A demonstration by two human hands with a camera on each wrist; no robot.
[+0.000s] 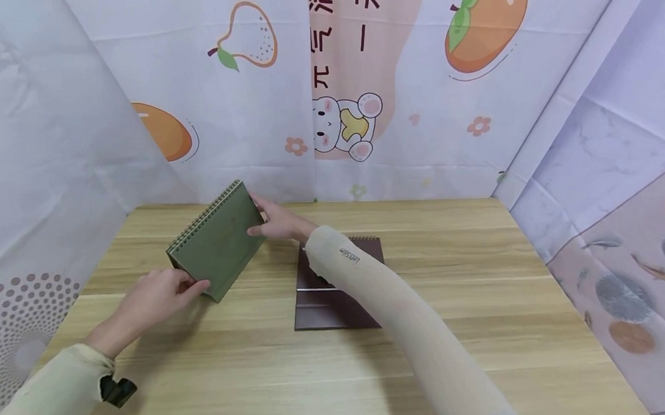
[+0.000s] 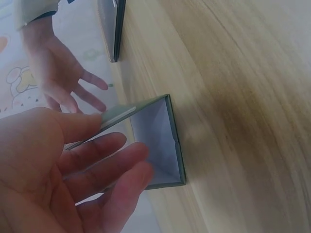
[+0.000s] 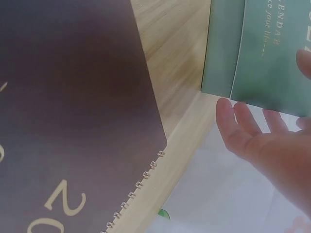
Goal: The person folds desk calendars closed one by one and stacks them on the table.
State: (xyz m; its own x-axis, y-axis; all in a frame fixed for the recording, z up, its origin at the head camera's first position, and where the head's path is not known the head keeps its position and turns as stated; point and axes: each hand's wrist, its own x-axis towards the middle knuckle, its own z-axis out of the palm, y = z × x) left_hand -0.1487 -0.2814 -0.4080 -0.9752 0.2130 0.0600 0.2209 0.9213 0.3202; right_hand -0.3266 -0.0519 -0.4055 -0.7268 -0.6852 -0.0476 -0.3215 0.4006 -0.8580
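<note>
A green spiral-bound desk calendar (image 1: 222, 236) stands tilted on its triangular stand at the left of the table. My left hand (image 1: 158, 295) pinches its near end, thumb outside one panel and fingers inside the hollow stand, as the left wrist view (image 2: 97, 165) shows. At the far end is my right hand (image 1: 277, 220), its fingers loosely extended beside the calendar's edge. The right wrist view shows those fingers (image 3: 248, 121) just by the green cover; whether they touch it I cannot tell. A dark brown desk calendar (image 1: 332, 312) stands to the right, partly hidden beneath my right forearm.
The wooden table (image 1: 476, 292) spreads out to the right and front. White printed curtains (image 1: 428, 143) hang along its back and both sides. My right sleeve (image 1: 405, 320) crosses over the brown calendar.
</note>
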